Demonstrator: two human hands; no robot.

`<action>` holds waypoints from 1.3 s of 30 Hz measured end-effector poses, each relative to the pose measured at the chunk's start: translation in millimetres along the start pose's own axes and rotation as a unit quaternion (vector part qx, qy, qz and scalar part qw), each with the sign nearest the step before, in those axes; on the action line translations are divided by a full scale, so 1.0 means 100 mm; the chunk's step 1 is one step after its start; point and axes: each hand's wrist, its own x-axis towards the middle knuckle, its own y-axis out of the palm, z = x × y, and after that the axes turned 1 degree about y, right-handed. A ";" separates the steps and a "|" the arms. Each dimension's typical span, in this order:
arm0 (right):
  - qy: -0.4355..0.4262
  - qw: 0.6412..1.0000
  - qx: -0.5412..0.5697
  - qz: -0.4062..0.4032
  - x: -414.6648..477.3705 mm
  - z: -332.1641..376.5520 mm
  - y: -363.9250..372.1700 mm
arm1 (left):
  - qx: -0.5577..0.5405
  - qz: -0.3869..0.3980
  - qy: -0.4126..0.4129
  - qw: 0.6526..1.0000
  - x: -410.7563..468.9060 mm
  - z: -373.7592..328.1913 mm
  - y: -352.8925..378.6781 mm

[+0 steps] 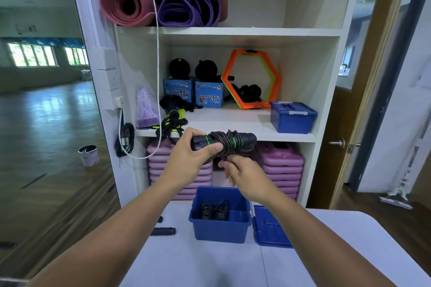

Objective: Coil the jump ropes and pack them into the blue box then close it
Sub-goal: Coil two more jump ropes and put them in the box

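While left grip [186, 149] curls round jump rope [242, 140], right grip [242, 173] pinches its cord [226, 148] just beneath

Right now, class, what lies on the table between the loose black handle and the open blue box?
Nothing: the head view shows bare table between the black handle and the blue box.

- Two hands: left hand [186, 150], right hand [242, 176].
- One wound jump rope [225, 142].
- Two blue boxes: open box [219, 229] at six o'clock, lidded box [292, 121] at three o'clock.
- Two coiled ropes [206, 212] inside the open box.
- One loose lid [268, 230].
- Two Lucky Star cartons [178, 91].
- Two purple board stacks [282, 168].
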 end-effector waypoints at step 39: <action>-0.053 0.969 0.212 -0.113 -0.07 0.24 -0.41 | -0.096 0.045 -0.111 0.988 0.10 0.01 0.00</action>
